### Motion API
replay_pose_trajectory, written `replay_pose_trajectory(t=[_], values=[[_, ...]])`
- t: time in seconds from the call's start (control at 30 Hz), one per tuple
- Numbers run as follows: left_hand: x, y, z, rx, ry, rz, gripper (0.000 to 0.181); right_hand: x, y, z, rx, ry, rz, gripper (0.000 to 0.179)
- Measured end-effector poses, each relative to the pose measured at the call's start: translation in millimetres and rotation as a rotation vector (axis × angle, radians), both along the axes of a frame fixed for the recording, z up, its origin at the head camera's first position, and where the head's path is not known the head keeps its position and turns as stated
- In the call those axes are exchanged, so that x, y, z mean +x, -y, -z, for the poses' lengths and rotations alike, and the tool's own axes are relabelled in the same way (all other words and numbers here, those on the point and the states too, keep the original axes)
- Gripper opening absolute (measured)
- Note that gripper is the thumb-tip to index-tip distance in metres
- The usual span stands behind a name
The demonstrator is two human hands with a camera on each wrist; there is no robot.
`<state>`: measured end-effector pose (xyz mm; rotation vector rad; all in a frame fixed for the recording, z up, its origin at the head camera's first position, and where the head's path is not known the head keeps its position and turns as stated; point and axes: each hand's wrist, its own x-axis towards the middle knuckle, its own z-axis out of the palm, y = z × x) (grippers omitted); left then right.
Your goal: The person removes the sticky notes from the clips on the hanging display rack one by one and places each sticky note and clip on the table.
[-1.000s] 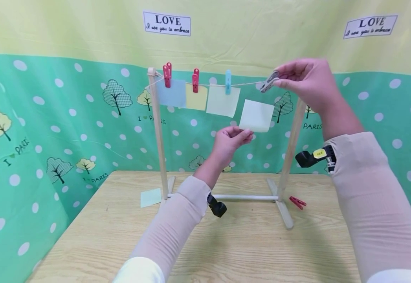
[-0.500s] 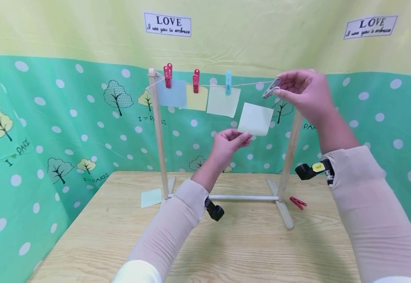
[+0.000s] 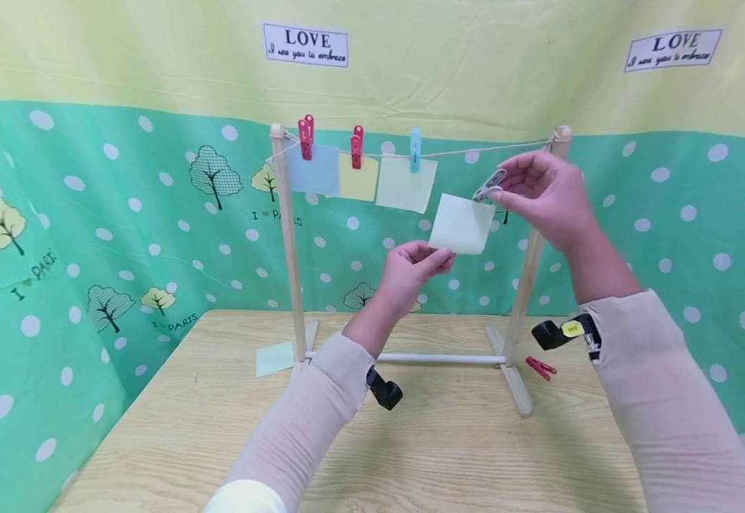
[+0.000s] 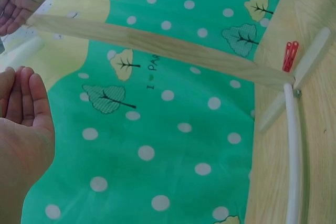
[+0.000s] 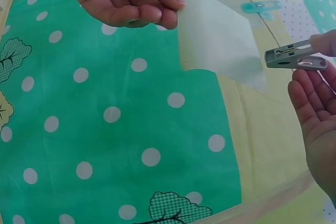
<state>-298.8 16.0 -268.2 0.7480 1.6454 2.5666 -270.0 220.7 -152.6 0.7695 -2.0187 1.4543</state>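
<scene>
My left hand [image 3: 411,274] pinches the lower left corner of a pale square paper note [image 3: 462,224], held below the string [image 3: 475,149]. In the right wrist view the left thumb lies over the edge of the note [image 5: 218,40]. My right hand [image 3: 545,196] pinches a grey clothespin [image 3: 491,185] by its handles; its nose points down-left, right at the note's upper right edge. The right wrist view shows the clothespin [image 5: 294,56] beside the note's corner. Clipped along the string are a blue note [image 3: 313,171], a yellow note [image 3: 356,182] and a pale green note [image 3: 406,187].
Red clothespins [image 3: 356,148] and a light blue clothespin [image 3: 415,151] grip the hung notes. The string runs between two wooden posts [image 3: 526,285] joined low by a white rod [image 3: 436,358]. On the table lie a loose pale note [image 3: 274,358] and a red clothespin [image 3: 541,368].
My right hand has come down from near the string with the grey clothespin, to the note's upper edge. My left hand and its note have dropped slightly.
</scene>
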Motion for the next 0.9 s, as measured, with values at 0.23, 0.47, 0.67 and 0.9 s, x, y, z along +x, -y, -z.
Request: replay_pose_trajectory(t=[0.23, 0.47, 0.67, 0.9], values=[[2.8, 6.9, 6.5, -0.044, -0.029, -0.019, 0.012, 7.0, 0, 14.4, 0.025, -0.038, -0.006, 0.028], [7.9, 16.4, 12.8, -0.108, -0.044, -0.048, 0.016, 11.4, -2, 28.4, -0.073, -0.059, -0.145, 0.026], [11.5, 25.2, 16.8, -0.14, -0.088, -0.053, 0.014, 17.1, -5, 39.3, -0.109, -0.062, -0.192, 0.027], [14.7, 35.2, 20.5, -0.149, -0.106, -0.059, 0.011, 22.9, -10, 52.0, -0.086, -0.055, -0.195, 0.03]])
